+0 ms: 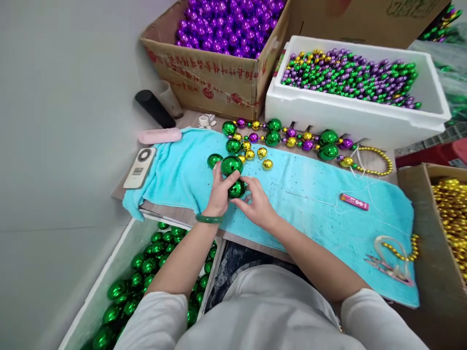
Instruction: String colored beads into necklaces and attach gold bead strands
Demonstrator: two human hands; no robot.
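Left hand point(219, 196), wearing a green bangle point(209, 219), has fingers curled about two large green balls point(231, 165) above the turquoise towel point(189, 167). Right hand point(257, 203) has thumb and fingers parted at the lower ball point(237, 189), grip undetermined; farther right, a pink packet point(354, 201)

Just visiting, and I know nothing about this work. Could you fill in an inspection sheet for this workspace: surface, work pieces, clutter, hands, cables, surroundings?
Surface: blue towel, dotted with dark specks, on a table.
Work pieces: two green balls in hand; gold beads just beyond; rows of mixed beads farther back.
Clutter: pink case and white device at left; small packet at right.
Hands: left hand grips the balls; right hand touches the lower one.
Cables: nothing seen, only white thread.
Surroundings: brown box of purple beads and white box behind; bin of more green balls at lower left.
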